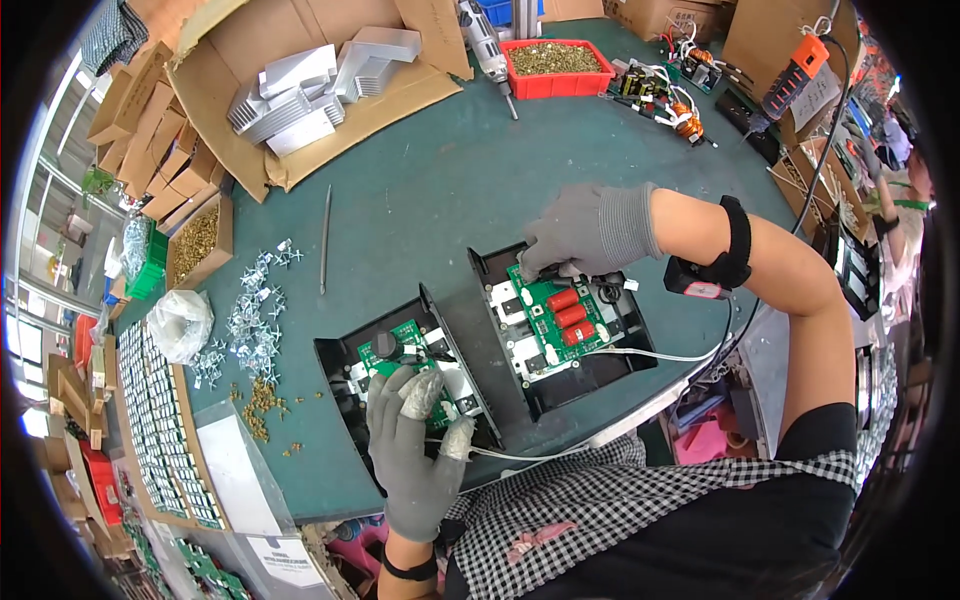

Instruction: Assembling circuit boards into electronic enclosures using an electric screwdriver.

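Observation:
Two black open housings lie side by side on the green table, the left housing (pixel 343 357) and the right housing (pixel 549 395). In the left one sits a green circuit board (pixel 406 338) with a black round capacitor (pixel 386 345). My left hand (pixel 412 450), in a grey glove with wrapped fingertips, rests over this board, thumb and fingers apart. The board (pixel 545 321) in the right housing carries several red cylindrical components (pixel 571 317). My right hand (pixel 585 235), gloved too, curls over its far edge near black parts; the fingertips are pressed together, and what they grip is hidden.
A cardboard box of metal heatsinks (pixel 300 95), a power screwdriver (pixel 488 50) and a red bin of small brass-coloured parts (pixel 557 60) stand far back. Silvery parts (pixel 255 320) and a thin rod (pixel 326 240) lie left. An orange-and-black tool (pixel 795 78) hangs right.

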Demonstrator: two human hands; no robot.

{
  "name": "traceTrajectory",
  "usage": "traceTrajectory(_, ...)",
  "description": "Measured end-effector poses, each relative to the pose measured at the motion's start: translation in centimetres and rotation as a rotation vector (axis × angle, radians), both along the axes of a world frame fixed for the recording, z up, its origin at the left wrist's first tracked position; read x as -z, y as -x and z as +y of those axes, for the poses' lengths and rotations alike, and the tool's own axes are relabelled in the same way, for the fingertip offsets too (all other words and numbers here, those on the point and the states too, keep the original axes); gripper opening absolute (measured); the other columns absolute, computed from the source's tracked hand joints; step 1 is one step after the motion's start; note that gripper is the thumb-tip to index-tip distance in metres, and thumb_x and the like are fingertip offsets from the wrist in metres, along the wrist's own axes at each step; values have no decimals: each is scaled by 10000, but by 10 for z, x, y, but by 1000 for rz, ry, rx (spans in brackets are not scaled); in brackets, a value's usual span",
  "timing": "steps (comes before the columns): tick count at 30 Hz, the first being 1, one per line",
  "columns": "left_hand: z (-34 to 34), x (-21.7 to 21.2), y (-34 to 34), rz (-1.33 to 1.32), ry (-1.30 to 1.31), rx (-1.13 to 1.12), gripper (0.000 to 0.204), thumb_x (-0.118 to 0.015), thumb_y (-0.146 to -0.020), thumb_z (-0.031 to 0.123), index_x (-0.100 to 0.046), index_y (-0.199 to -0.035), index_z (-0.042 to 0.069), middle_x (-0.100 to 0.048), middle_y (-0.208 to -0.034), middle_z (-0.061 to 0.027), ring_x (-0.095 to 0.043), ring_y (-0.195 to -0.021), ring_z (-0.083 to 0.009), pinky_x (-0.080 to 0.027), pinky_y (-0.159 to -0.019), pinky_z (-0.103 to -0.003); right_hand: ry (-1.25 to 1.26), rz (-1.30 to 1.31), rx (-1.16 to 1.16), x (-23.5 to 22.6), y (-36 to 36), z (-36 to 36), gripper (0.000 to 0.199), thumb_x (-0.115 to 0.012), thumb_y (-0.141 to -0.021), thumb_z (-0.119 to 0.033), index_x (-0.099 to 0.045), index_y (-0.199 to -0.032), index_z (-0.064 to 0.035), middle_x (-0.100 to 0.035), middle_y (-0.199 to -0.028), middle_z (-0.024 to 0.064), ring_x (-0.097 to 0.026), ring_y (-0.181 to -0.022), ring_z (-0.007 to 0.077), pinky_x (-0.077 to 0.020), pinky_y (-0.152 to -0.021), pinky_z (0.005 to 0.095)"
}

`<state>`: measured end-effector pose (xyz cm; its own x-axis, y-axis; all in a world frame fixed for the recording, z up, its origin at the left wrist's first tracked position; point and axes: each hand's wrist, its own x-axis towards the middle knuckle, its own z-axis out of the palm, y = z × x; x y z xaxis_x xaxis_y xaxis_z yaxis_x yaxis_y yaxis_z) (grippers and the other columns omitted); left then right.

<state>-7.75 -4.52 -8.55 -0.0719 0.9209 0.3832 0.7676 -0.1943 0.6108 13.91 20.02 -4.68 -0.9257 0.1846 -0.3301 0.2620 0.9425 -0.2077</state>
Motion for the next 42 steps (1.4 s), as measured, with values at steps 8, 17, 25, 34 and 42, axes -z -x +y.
traceTrajectory(8, 0, -2, 0, -37, -3, -16, 457, -741, -722, 131, -595, -1138, 11, -613, -1123, -165, -556, -1119, -382, -350, -1063, -542, 10, -40, 55, -2, 3, -1, 382, -635, -828, -161, -620, -1207, -208, -617, -984, 93, -628, -927, 315, -508, -764, 445)
traceTrajectory(17, -36, 17, 23, -383, -175, -47, 420, -577, -904, 83, -493, -1294, -48, -528, -1292, -161, -521, -1184, -229, -411, -1020, -375, -170, 617, 404, -8, -79, -6, 480, -650, -820, -81, -582, -1294, -102, -634, -1217, 116, -638, -1040, 315, -524, -885, 429)
traceTrajectory(25, -66, -6, 66, -553, -168, -476, 440, -589, -961, 228, -524, -1269, -79, -604, -1199, -157, -566, -1011, -223, -457, -918, -362, -628, 1348, 1586, -58, -206, 49, 603, -744, -736, -73, -531, -1297, -13, -481, -1383, 172, -509, -1214, 250, -468, -955, 332)
traceTrajectory(34, -29, 3, 85, -786, -16, -524, 388, -552, -926, 75, -511, -1286, -63, -595, -1189, -146, -579, -1066, -209, -477, -939, -338, -62, 1616, 1440, -62, -277, 129, 434, -716, -808, -210, -503, -1153, -58, -616, -894, 78, -609, -730, 195, -504, -651, 328)
traceTrajectory(42, -57, 49, 145, -186, 238, -627, 348, -662, -848, 199, -645, -1171, 71, -664, -1113, -117, -638, -965, -277, -500, -850, -373, 456, 1774, 685, -107, -116, 9, 385, -539, -887, -190, -566, -1175, 64, -656, -975, 133, -642, -854, 210, -524, -790, 318)
